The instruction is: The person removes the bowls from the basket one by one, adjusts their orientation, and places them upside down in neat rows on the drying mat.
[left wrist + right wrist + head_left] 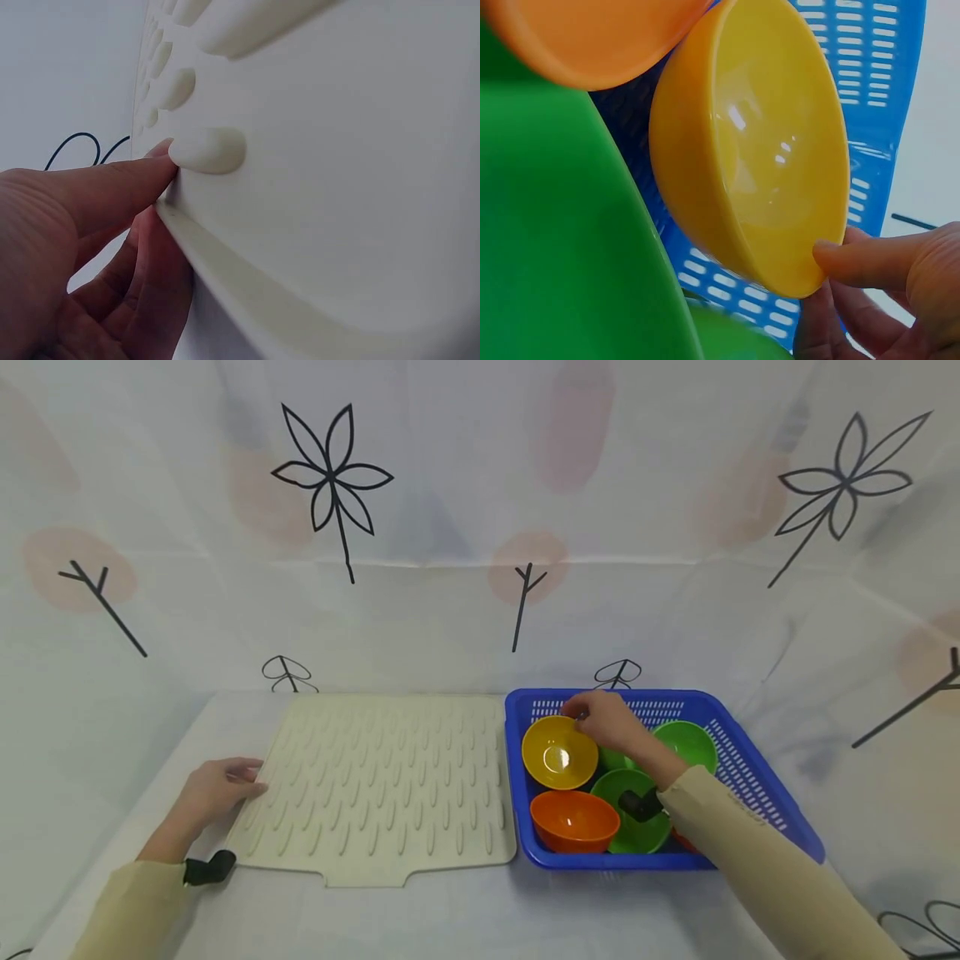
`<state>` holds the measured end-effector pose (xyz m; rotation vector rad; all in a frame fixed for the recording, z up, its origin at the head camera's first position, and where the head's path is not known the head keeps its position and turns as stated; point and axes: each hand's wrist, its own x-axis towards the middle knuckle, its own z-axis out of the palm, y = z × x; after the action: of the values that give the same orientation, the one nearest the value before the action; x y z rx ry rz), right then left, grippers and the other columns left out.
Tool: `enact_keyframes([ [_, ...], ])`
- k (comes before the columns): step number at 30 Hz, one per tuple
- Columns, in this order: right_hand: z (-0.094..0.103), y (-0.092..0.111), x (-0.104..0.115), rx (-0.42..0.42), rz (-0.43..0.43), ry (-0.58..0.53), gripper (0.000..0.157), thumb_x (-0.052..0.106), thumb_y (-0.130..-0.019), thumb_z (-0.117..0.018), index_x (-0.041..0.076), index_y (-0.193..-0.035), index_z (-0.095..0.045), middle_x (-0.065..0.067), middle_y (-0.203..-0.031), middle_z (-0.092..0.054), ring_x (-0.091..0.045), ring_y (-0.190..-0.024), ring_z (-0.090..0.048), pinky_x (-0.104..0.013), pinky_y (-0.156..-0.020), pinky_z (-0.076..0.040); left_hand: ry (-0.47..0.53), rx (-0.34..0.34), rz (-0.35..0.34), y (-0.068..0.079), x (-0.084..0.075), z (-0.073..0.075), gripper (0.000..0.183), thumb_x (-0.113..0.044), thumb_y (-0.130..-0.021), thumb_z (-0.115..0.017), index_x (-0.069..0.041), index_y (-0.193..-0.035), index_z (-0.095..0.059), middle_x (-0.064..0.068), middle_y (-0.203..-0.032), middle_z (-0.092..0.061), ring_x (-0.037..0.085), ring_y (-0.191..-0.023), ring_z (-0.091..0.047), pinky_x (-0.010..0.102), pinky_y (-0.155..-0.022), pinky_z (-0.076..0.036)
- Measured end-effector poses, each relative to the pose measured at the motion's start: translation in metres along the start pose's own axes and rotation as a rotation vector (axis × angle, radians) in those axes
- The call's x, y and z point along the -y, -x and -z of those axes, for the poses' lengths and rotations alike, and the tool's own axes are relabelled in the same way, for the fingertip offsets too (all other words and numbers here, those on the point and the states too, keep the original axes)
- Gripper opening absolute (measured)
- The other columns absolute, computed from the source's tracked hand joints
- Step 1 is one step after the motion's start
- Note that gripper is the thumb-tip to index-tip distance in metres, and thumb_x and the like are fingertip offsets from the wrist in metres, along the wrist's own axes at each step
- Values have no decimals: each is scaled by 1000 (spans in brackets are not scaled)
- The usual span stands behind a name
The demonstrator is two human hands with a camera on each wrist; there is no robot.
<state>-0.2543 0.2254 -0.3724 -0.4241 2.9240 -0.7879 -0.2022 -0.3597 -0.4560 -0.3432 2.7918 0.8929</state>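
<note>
A cream drying mat (382, 777) with raised oblong ridges lies flat on the table. My left hand (217, 789) pinches its left edge, thumb on top and fingers underneath, as the left wrist view shows at the mat's rim (217, 262). Inside a blue plastic basket (517, 777) to the right sits a yellow bowl (558, 752). With thumb and fingers, my right hand (607, 722) pinches the far right rim of that bowl. In the right wrist view the yellow bowl (780, 150) looks tilted, the thumb (855, 262) inside its rim.
An orange bowl (574, 822) stands in front of the yellow one in the basket. Green bowls (637, 827) are to its right, partly behind my right forearm. A patterned white cloth (450, 485) rises behind the table.
</note>
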Motion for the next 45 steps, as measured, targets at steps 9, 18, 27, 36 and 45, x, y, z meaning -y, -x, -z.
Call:
enact_keyframes([
  [9,-3,2,0,-7,-3,25,25,-3,-91,-60,0,-112,-72,-18,-109,-70,-34,-99,-64,-48,-87,-55,2,4,-2,1,-1,-1,64,-22,-88,-76,8,-138,-49,28,-120,-59,40,-104,-59,47,-79,-53],
  [18,3,3,-4,-29,22,65,26,-1,-90,-60,0,-112,-73,-17,-107,-70,-36,-103,-62,-51,-89,-52,0,4,-17,3,-3,0,63,-21,-89,-75,8,-138,-48,28,-120,-59,40,-104,-59,48,-80,-53],
  [27,23,14,-1,-44,-14,12,28,7,-96,-59,-1,-122,-68,-20,-116,-68,-37,-106,-62,-50,-88,-54,1,0,-14,3,-2,0,64,-22,-89,-74,8,-139,-47,29,-121,-58,41,-105,-59,49,-80,-53],
  [36,38,29,0,-64,-58,-151,34,11,-97,-59,0,-128,-64,-24,-124,-64,-28,-92,-66,-36,-70,-58,1,-5,-30,5,-4,1,62,-21,-90,-74,8,-138,-48,28,-119,-59,41,-104,-59,49,-80,-53],
  [45,42,46,11,-53,-54,-325,32,12,-97,-62,0,-127,-65,-21,-123,-64,-27,-93,-69,-44,-82,-59,1,0,-33,7,-6,3,62,-20,-89,-74,9,-138,-48,28,-118,-59,40,-104,-59,46,-78,-54],
])
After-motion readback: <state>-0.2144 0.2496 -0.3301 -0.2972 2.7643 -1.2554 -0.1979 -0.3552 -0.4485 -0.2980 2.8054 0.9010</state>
